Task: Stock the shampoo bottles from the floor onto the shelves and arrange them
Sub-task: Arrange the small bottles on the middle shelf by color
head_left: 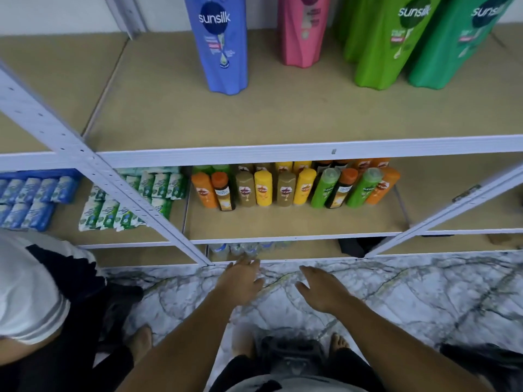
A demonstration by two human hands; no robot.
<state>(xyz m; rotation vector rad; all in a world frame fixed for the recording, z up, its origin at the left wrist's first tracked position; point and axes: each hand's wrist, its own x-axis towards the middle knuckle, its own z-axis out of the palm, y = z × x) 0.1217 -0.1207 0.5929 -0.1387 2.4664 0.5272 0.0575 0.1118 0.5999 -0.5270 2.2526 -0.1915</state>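
On the top shelf stand big shampoo bottles: a blue one, a pink one, a light green one and a darker green one. The middle shelf holds a row of several small bottles in orange, yellow, olive and green. My left hand stretches down with straight fingers toward the bottom shelf's front edge and holds nothing. My right hand hovers over the marble floor, fingers relaxed and empty.
Clear small bottles sit on the bottom shelf just beyond my left fingertips. Blue packets and green-white packets fill the middle shelf's left side. Another person's white sleeve is at the left. My bare feet are below.
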